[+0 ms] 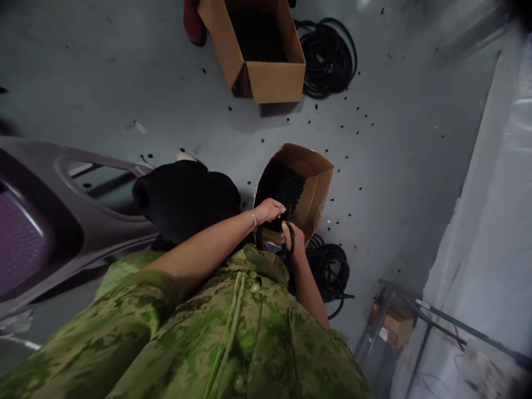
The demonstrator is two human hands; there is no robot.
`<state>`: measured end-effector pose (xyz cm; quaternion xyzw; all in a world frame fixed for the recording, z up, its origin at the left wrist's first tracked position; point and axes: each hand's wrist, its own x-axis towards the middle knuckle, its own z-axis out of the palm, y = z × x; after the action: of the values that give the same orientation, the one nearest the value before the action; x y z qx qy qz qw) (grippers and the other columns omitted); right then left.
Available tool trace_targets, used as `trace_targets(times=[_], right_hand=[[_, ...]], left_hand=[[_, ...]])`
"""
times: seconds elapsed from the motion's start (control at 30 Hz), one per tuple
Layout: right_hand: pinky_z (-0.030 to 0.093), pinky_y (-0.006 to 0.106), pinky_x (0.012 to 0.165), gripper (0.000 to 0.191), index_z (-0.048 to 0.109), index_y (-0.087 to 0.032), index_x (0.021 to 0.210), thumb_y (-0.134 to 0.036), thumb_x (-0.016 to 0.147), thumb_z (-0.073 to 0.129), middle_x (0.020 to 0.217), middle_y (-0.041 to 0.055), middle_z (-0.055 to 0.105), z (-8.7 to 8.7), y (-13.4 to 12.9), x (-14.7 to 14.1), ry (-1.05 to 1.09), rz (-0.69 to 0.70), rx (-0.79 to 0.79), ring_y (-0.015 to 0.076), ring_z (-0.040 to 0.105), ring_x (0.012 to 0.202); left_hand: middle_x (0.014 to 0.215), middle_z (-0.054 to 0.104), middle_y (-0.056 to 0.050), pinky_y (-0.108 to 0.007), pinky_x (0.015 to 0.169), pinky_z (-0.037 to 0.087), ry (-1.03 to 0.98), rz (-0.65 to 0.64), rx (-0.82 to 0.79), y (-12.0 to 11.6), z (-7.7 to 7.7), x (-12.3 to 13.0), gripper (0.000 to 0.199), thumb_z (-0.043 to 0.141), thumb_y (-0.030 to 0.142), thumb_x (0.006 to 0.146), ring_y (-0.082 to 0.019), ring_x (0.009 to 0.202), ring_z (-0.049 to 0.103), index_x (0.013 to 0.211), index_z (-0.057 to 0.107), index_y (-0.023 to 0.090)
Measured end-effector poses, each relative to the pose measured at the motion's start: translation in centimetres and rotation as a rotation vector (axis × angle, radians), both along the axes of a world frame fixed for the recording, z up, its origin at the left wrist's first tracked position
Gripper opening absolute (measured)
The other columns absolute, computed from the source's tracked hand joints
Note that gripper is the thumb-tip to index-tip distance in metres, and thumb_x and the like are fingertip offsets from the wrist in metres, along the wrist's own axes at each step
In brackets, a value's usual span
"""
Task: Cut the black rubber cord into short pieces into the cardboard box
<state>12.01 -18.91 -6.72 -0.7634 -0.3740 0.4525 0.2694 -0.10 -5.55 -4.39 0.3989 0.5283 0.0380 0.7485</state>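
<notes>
My left hand [270,210] is closed in a pinch over a cardboard box [318,199]. A black hose [259,237] loops up below its wrist and appears to run into the fingers. Beside it, my right hand [296,241] grips a pair of scissors [290,217] by the dark handles, blades pointing away from me. The blades are close to the left fingertips; whether they touch the hose I cannot tell. Inside the box lies a heap of small black pieces [291,188].
A coil of black hose [332,269] lies right of the near box. Further off stand a second box [276,83] of black pieces and another hose coil [328,58]. Small black bits dot the floor. A grey and purple plastic chair [62,221] is at left, a metal-framed rack [432,310] at right.
</notes>
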Motion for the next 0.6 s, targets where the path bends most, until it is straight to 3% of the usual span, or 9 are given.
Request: trace_targets(times=[0.3,0.6], right_hand=[[0.047,0.024,0.054,0.048,0.073,-0.022,0.093,-0.064,0.088,0.052,0.053,-0.0030,0.059,-1.2,-1.3,-1.2,-0.094,-0.025,-0.012,0.0158,0.058,0.050],[0.047,0.024,0.050,0.051,0.072,-0.020,0.106,-0.064,0.087,0.053,0.058,-0.0033,0.061,-0.8,-0.7,-1.4,-0.019,-0.060,-0.009,0.0133,0.057,0.045]], left_hand=[[0.050,0.046,0.006,-0.020,0.040,0.023,0.030,0.021,-0.046,-0.1,-0.4,0.2,0.023,0.063,0.017,0.090,-0.005,0.037,0.032,0.067,0.058,0.014],[0.054,0.048,0.005,-0.021,0.042,0.024,0.045,0.047,-0.032,0.1,-0.5,0.2,0.019,0.063,0.019,0.091,-0.005,0.038,0.034,0.074,0.060,0.014]])
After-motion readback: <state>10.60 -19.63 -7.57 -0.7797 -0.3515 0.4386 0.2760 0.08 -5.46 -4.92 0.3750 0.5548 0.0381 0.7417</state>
